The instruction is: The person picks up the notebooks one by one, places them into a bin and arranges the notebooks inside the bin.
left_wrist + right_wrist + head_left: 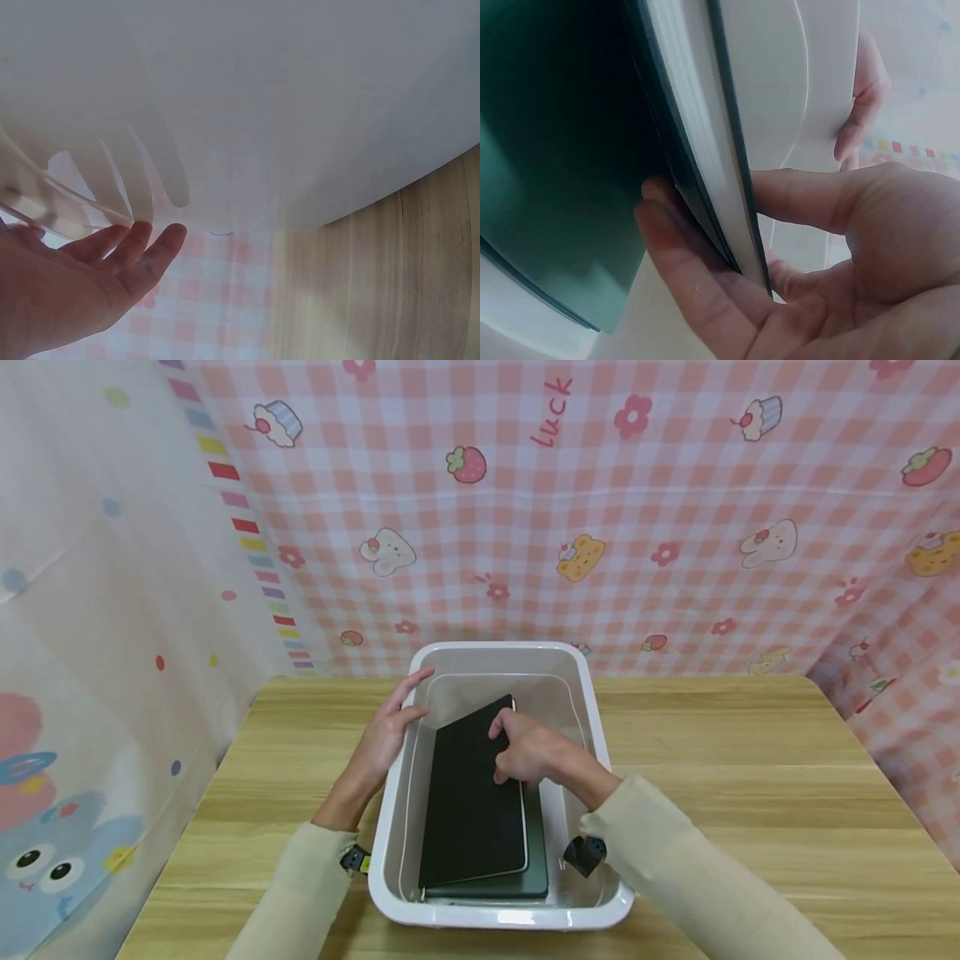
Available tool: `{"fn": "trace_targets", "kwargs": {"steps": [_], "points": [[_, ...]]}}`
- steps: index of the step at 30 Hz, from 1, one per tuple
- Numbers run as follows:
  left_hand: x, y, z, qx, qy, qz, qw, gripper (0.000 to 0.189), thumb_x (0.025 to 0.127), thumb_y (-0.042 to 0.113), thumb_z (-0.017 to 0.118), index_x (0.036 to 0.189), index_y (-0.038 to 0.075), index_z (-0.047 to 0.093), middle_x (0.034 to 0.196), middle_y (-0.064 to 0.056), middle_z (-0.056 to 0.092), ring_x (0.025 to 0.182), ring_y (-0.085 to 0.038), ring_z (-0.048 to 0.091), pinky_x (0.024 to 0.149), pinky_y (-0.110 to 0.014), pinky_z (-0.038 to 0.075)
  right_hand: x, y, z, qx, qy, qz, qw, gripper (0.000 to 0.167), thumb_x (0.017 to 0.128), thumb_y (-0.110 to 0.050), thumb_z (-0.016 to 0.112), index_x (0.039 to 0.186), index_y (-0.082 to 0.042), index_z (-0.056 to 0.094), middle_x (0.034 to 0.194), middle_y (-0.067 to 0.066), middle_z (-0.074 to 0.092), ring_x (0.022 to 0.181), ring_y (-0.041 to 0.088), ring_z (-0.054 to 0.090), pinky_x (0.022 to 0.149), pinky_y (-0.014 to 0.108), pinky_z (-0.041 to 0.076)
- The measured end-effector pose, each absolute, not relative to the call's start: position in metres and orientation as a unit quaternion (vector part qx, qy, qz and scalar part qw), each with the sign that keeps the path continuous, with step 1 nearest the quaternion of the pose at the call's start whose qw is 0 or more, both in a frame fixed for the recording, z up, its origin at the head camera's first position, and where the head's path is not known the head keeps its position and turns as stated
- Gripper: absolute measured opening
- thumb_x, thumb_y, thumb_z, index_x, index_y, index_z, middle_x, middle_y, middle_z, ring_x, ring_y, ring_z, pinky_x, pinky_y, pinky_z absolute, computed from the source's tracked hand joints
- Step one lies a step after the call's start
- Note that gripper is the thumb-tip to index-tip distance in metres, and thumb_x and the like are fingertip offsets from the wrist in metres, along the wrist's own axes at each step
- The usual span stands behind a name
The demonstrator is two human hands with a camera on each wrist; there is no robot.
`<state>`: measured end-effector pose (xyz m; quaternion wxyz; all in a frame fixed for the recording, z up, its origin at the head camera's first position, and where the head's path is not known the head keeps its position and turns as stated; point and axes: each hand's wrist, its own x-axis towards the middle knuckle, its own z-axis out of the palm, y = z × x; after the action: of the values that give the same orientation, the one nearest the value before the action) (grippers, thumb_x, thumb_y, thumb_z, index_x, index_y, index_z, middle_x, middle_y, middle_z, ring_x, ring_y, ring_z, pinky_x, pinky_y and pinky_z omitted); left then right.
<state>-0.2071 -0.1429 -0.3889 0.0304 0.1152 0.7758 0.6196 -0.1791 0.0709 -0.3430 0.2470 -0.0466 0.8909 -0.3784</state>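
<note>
A black hardcover notebook [472,810] lies tilted inside a white plastic bin [501,917], its right edge raised. My right hand [528,750] grips that edge, thumb on the upper cover and fingers beneath. In the right wrist view the notebook's white page edges [697,112] show between the thumb and fingers. Below it, a dark green notebook [536,852] lies in the bin, largely covered by the black one. My left hand [381,739] holds the bin's left rim, its thumb over the edge. Other fingertips [174,232] rest at the outer wall in the left wrist view.
The bin stands on a wood-grain table [720,810]. Behind the table hangs a pink checked cloth [510,527], and a pale patterned cloth [112,610] hangs at the left. A black wrist camera [585,855] on the right wrist overlaps the bin's right side.
</note>
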Motion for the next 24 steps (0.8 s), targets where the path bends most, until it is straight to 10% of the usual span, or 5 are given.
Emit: {"fn": "trace_targets", "kwargs": {"steps": [24], "points": [[-0.2075,-0.1429,-0.3884,0.113,0.774,0.622,0.035,0.050,0.100,0.011,0.044,0.150,0.017,0.043,0.161,0.000,0.030,0.146,-0.018,0.022,0.119,-0.047,0.016,-0.1794,0.0731,-0.3451,-0.062,0.920,-0.299,0.246,0.056,0.085,-0.018,0.078,0.127,-0.009,0.043,0.103,0.014,0.056,0.061,0.020,0.056,0.053,0.029,0.050]]}}
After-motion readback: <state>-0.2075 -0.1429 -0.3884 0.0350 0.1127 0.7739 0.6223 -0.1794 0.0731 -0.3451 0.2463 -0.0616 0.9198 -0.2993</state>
